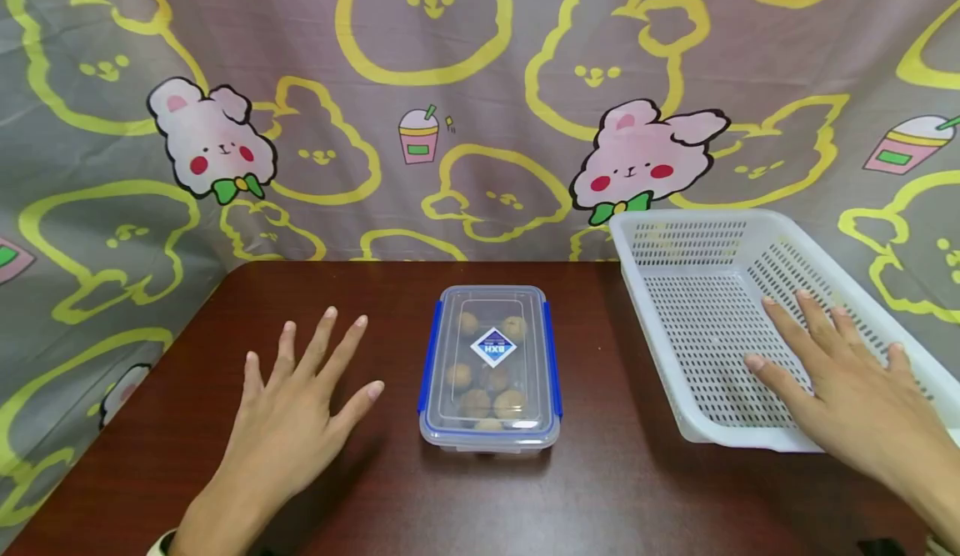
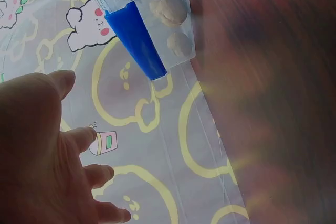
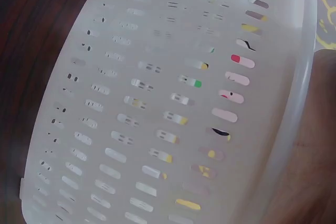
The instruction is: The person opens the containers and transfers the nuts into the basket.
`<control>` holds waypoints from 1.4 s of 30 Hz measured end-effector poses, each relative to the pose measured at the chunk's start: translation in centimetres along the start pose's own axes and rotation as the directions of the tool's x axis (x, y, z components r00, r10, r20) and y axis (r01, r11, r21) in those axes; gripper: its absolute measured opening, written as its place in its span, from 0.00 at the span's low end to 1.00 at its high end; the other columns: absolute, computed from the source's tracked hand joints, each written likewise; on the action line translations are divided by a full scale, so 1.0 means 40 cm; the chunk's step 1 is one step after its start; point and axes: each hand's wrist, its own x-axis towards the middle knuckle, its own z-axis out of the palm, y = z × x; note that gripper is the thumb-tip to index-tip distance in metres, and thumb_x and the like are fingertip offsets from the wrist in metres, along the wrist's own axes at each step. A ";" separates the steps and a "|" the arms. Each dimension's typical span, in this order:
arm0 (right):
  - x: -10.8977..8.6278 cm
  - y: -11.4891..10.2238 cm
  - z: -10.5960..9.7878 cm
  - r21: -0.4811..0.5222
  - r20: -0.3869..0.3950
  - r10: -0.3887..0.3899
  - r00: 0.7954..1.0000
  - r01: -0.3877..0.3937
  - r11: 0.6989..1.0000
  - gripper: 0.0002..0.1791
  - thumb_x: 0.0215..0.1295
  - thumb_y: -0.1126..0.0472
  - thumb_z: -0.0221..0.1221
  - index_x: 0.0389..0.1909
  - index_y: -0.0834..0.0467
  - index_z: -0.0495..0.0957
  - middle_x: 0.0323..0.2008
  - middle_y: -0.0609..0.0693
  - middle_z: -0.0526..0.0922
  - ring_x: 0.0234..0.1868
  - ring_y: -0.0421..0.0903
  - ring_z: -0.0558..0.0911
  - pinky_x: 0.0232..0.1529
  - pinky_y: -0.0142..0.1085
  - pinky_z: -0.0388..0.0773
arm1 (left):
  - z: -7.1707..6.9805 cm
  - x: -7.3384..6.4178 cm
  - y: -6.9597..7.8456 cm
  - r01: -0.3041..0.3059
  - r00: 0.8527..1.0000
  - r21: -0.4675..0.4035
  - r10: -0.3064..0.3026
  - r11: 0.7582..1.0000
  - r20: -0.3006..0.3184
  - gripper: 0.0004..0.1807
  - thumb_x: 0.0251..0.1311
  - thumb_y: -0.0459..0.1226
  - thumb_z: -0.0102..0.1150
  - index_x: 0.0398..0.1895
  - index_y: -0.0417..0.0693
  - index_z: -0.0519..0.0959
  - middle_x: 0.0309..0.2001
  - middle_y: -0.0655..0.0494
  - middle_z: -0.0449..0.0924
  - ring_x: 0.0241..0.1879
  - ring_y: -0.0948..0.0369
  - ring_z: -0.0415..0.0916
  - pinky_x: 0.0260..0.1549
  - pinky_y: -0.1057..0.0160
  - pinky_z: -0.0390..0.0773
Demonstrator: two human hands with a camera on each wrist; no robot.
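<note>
A clear lidded food container [image 1: 491, 306] with blue side clips sits in the middle of the table. Several round, brown, walnut-like things [image 2: 170, 11] show through its walls. To its left my left hand [image 1: 288, 418] is held with fingers spread, holding nothing. On the right stands a white perforated plastic basket [image 1: 660, 348]. My right hand [image 1: 862, 398], fingers spread, overlaps the basket's near right part in the head view and grips nothing. In the right wrist view the basket's slotted wall [image 3: 131, 103] fills most of the picture, with part of that hand behind its rim.
The dark red-brown wooden table [image 1: 375, 489] ends at a grey curtain [image 1: 495, 97] printed with yellow outlines and pink-white rabbits. The basket's far end stands close to that curtain. A white label [image 1: 493, 347] with blue print marks the container's lid.
</note>
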 end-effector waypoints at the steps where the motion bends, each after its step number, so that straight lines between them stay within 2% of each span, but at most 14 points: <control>1: 0.000 0.000 0.000 0.000 0.001 0.002 1.000 -0.002 1.000 0.44 0.80 0.38 0.48 0.86 0.48 0.39 0.84 0.64 0.33 0.81 0.74 0.32 0.68 0.81 0.21 | 0.000 0.000 0.000 0.000 1.000 0.000 0.000 1.000 0.000 0.44 0.71 0.73 0.38 0.86 0.76 0.42 0.86 0.50 0.43 0.81 0.29 0.40 0.70 0.17 0.36; 8: 0.004 -0.001 0.002 -0.001 0.010 0.015 1.000 -0.015 1.000 0.45 0.80 0.37 0.48 0.86 0.48 0.38 0.83 0.67 0.34 0.80 0.76 0.33 0.67 0.82 0.23 | -0.001 0.002 0.001 0.001 1.000 0.003 -0.001 1.000 -0.002 0.44 0.71 0.73 0.38 0.86 0.76 0.42 0.86 0.50 0.43 0.81 0.29 0.40 0.70 0.17 0.36; 12: 0.008 -0.006 0.004 -0.004 0.016 0.027 1.000 -0.027 1.000 0.46 0.80 0.36 0.47 0.86 0.48 0.38 0.83 0.68 0.34 0.80 0.75 0.31 0.68 0.81 0.19 | -0.001 0.002 0.003 0.002 1.000 -0.001 -0.002 1.000 -0.006 0.44 0.72 0.73 0.38 0.86 0.75 0.42 0.86 0.49 0.43 0.81 0.29 0.40 0.70 0.17 0.36; 15: 0.007 -0.013 0.006 0.002 0.010 0.016 1.000 -0.016 1.000 0.45 0.80 0.36 0.47 0.86 0.47 0.38 0.83 0.66 0.34 0.81 0.75 0.31 0.69 0.79 0.17 | -0.001 0.003 0.003 0.003 1.000 -0.007 -0.003 1.000 -0.010 0.44 0.72 0.72 0.37 0.86 0.75 0.42 0.86 0.49 0.43 0.81 0.29 0.40 0.70 0.17 0.37; 22: 0.013 -0.040 0.009 0.027 -0.022 -0.020 1.000 0.020 0.999 0.43 0.80 0.37 0.48 0.86 0.46 0.42 0.84 0.65 0.39 0.82 0.73 0.36 0.69 0.80 0.22 | 0.006 0.003 0.005 0.002 1.000 -0.043 -0.002 0.999 -0.011 0.42 0.74 0.70 0.37 0.86 0.74 0.43 0.86 0.47 0.45 0.80 0.28 0.42 0.69 0.16 0.40; 29: 0.018 -0.092 -0.001 0.038 -0.003 -0.043 0.999 0.043 0.998 0.43 0.80 0.37 0.49 0.86 0.48 0.44 0.84 0.64 0.40 0.81 0.75 0.40 0.71 0.79 0.22 | 0.010 0.002 0.016 0.001 1.000 -0.092 0.000 0.996 0.011 0.42 0.74 0.69 0.39 0.86 0.74 0.44 0.85 0.46 0.47 0.81 0.29 0.43 0.69 0.16 0.42; 36: 0.021 -0.163 0.001 0.046 -0.016 -0.078 0.997 0.079 0.996 0.42 0.79 0.36 0.49 0.86 0.48 0.49 0.84 0.63 0.44 0.83 0.72 0.43 0.73 0.77 0.24 | 0.023 0.002 0.031 0.004 0.999 -0.156 0.002 0.988 0.040 0.41 0.75 0.68 0.39 0.86 0.74 0.45 0.85 0.46 0.50 0.81 0.29 0.45 0.70 0.17 0.43; 42: 0.018 -0.240 -0.002 0.111 -0.018 -0.129 0.991 0.131 0.985 0.42 0.78 0.35 0.50 0.85 0.46 0.52 0.84 0.61 0.50 0.83 0.69 0.48 0.77 0.73 0.26 | 0.057 0.014 0.052 0.020 0.998 -0.271 -0.003 0.962 0.062 0.39 0.76 0.68 0.37 0.85 0.72 0.50 0.84 0.48 0.54 0.81 0.33 0.49 0.70 0.18 0.46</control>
